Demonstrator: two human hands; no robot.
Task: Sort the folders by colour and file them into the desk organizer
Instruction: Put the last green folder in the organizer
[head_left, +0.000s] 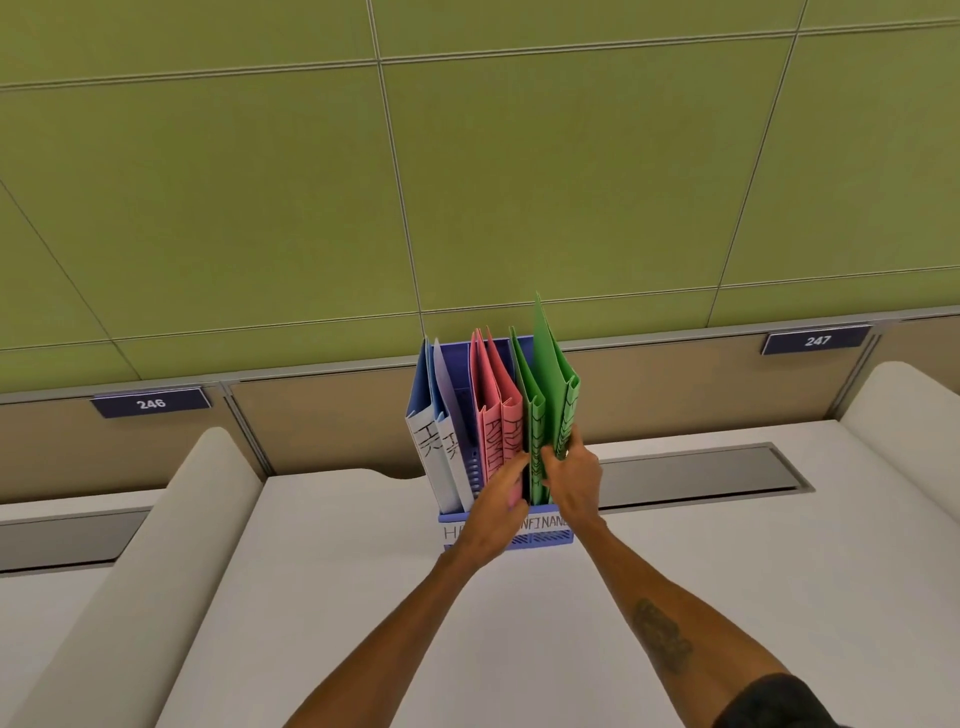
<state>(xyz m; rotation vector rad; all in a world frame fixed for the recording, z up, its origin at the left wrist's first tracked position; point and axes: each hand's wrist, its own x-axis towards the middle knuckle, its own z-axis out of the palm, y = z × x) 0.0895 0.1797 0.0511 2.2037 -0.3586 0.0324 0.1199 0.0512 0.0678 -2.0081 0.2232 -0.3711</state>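
Right hand (571, 480) pinches the outer green folder (558, 384) in the organizer (540, 540); left hand's (496, 512) fingers curl against the pink folders (493, 415).

Even, bright indoor light fills the head view, with no hard glare on the white desk (363, 597). Shadows are soft: a faint one lies under the forearms and a darker band sits inside the recessed cable tray (701, 475). Wide-angle distortion bends the green wall panels (571, 182) and their seams outward toward the edges. The frame is slightly soft overall; handwriting on the folder spines blurs, while the 246 plate (151, 403) reads clearly.
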